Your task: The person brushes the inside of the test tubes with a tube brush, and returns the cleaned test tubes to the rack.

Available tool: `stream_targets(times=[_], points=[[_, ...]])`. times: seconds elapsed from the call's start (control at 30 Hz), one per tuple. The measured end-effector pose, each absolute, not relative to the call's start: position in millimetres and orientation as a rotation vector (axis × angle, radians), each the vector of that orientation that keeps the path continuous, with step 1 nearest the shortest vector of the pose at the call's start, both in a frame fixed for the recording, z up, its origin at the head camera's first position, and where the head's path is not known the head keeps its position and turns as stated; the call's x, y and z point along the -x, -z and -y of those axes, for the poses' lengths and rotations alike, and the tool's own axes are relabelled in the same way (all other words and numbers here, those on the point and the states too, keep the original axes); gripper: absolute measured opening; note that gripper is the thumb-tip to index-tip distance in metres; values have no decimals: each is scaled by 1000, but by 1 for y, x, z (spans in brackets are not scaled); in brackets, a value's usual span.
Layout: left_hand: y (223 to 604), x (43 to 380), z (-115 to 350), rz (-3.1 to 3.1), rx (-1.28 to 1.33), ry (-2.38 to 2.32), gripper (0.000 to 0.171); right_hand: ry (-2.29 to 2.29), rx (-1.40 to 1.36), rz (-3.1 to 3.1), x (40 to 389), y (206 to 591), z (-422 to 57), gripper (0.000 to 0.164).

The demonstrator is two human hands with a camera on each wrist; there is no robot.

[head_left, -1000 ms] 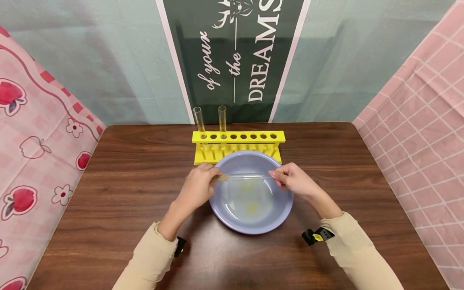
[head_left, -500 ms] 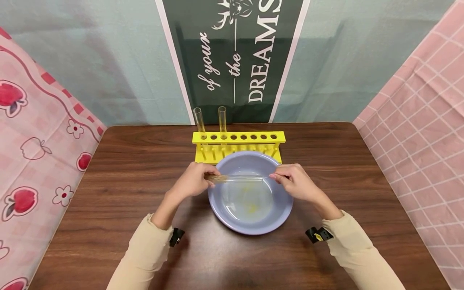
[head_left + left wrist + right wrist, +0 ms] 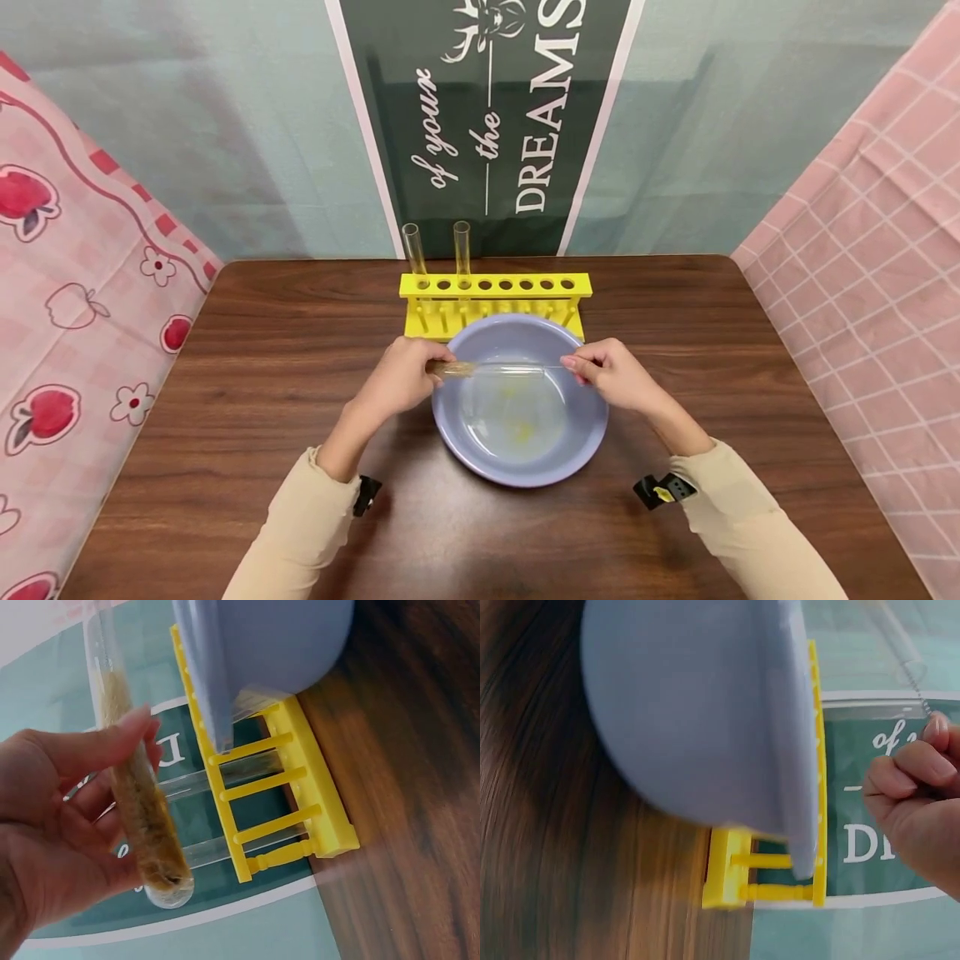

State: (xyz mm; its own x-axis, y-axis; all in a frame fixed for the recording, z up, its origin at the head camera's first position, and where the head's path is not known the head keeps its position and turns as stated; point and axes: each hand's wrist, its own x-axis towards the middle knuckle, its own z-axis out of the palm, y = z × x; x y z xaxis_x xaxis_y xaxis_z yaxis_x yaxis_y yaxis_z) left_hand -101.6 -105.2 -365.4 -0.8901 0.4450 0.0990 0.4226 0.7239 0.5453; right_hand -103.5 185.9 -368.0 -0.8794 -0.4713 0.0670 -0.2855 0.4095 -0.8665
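My left hand [image 3: 401, 375] grips a clear glass test tube [image 3: 513, 371] near its rounded end, holding it roughly level above the purple basin [image 3: 517, 477]. Inside that end sit the tan bristles of a test tube brush [image 3: 139, 795], as the left wrist view shows. The brush's thin twisted wire handle [image 3: 916, 686] comes out of the tube's mouth. My right hand [image 3: 613, 375] pinches the wire between thumb and curled fingers, a little apart from the tube's mouth. Cloudy water with yellowish spots lies in the basin.
Just behind the basin stands a yellow test tube rack [image 3: 495, 286], its front partly hidden by the rim. Two clear tubes, one at the far left [image 3: 414, 250] and another [image 3: 462, 250] near it, stand in it. All rest on a brown wooden table [image 3: 300, 333].
My left hand has shifted slightly left and its wrist has turned, showing more of the bristle-filled end of the tube. The right hand stays nearly in place, pinching the wire throughout.
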Motion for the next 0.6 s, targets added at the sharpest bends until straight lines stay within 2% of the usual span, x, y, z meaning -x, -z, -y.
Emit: stream_targets(times=[0.2, 0.4, 0.6], points=[[374, 96, 103, -3092, -861, -858, 28, 1703, 373, -2020, 110, 375, -190, 38], [380, 96, 102, -3181, -955, -838, 29, 1882, 266, -1648, 112, 377, -193, 40], [382, 97, 102, -3181, -977, -872, 33, 1922, 227, -1531, 114, 379, -197, 42]])
